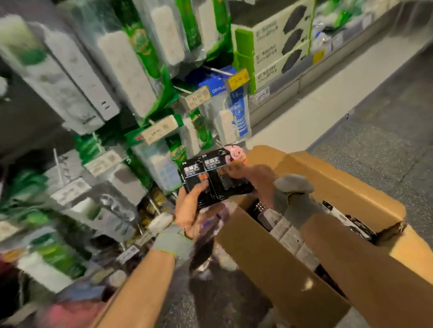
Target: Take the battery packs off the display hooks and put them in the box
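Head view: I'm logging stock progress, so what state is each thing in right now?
battery packs: off the hooks, held together by the box's far edge.
left hand: grips the packs' left side.
right hand: grips the packs' right side.
box: open, flaps up, packs inside.
power strips: hanging on display.

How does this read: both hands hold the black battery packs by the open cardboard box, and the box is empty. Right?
One thing is wrong: the box is not empty. The head view shows the left hand and right hand holding the black battery packs by the open cardboard box, and stored packs already lie inside it.
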The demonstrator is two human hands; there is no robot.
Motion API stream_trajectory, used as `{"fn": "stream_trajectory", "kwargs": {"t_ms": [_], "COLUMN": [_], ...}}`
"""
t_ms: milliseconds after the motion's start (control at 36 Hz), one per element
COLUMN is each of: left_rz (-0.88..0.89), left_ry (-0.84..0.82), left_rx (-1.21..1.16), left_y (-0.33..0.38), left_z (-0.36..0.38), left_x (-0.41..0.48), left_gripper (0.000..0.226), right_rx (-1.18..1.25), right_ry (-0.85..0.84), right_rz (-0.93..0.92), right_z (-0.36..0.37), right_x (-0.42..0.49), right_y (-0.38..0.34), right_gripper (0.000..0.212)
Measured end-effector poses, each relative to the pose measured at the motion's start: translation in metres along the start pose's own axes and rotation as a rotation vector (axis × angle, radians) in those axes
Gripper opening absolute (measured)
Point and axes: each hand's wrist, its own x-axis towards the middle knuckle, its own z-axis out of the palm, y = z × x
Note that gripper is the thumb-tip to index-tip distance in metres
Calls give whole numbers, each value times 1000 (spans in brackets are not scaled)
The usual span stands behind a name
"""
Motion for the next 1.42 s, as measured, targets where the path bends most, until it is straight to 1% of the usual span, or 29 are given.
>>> {"fn": "stream_trajectory", "kwargs": {"t_ms": [28, 56, 111, 167, 194, 250, 278, 333, 361, 389, 417, 500, 528, 583, 639, 750, 806, 833, 861, 889, 972, 1000, 1056, 1083, 1167, 1194, 1278, 1306, 1417], "left_rz": [0, 21, 31, 27, 1, 32, 25, 76, 75, 113, 140, 218, 229, 289, 318, 365, 407, 449, 458, 484, 520, 534, 592, 601, 676, 688, 741, 762, 794], "left_ry": [-12, 0, -19, 15, 6, 27, 16, 16, 8, 14, 23, 48, 51, 70, 61, 85, 100, 106, 109, 104, 113, 118, 132, 138, 131, 150, 154, 156, 171], "left_rx": [-9, -50, -87, -128, -146, -200, -213, -243, -254, -270, -279, -258, -246, -239, -213, -146, -106, -103, -87, -88, -103, -131, -155, -151, -158, -159, -151, -152, -156], "left_y": [0, 5, 11, 28, 31, 49, 53, 74, 77, 89, 97, 119, 123, 143, 159, 188, 204, 225, 226, 240, 261, 274, 305, 309, 341, 348, 375, 385, 405], "left_z": [2, -14, -25, -51, -49, -74, -73, -92, -89, -101, -106, -117, -115, -126, -130, -133, -132, -127, -128, -124, -121, -114, -99, -97, -81, -76, -60, -53, -44], "left_x": [-1, -20, -40, -78, -80, -111, -113, -137, -140, -152, -159, -176, -177, -189, -195, -199, -200, -199, -200, -200, -198, -197, -187, -186, -176, -172, -160, -153, -137], "left_gripper": [38, 37, 38, 39, 41, 41, 40, 39, 39, 40, 41, 44, 40, 33, 29, 27, 29, 28, 29, 34, 70, 74, 66, 58, 28, 25, 30, 31, 44], "right_rx": [36, 1, 6, 24, 60, 41, 41, 42, 76, 93, 91, 89, 92, 72, 87, 86, 71, 59, 34, 9, -123, -172, -231, -251, -162, -111, 10, 43, 158], "right_ry": [-8, -54, -79, -144, -128, -149, -149, -114, -84, -90, -115, -138, -118, -149, -175, -209, -217, -242, -254, -259, -230, -208, -174, -145, -154, -178, -275, -311, -422], "right_rz": [-25, -72, -65, -100, -97, -156, -153, -203, -206, -252, -254, -333, -347, -386, -415, -467, -490, -518, -520, -534, -631, -676, -764, -781, -821, -812, -750, -737, -652], "right_z": [-2, 15, 36, 71, 72, 105, 106, 132, 131, 145, 153, 171, 172, 187, 193, 200, 202, 201, 200, 199, 194, 191, 183, 181, 174, 171, 164, 160, 154], "right_x": [3, -7, -13, -33, -32, -58, -56, -82, -86, -98, -107, -119, -121, -132, -140, -144, -142, -140, -139, -139, -135, -134, -124, -123, -112, -107, -94, -89, -75], "right_y": [1, -1, -2, -8, -8, -19, -18, -37, -40, -50, -58, -79, -85, -106, -122, -147, -161, -182, -183, -197, -217, -232, -267, -270, -305, -313, -343, -355, -374], "right_gripper": [5, 8, 14, 9, 14, 18, 22, 27, 22, 14, 7, 10, 9, 3, 6, 17, 10, 14, 22, 25, 23, 25, 26, 26, 33, 38, 53, 52, 30]}}
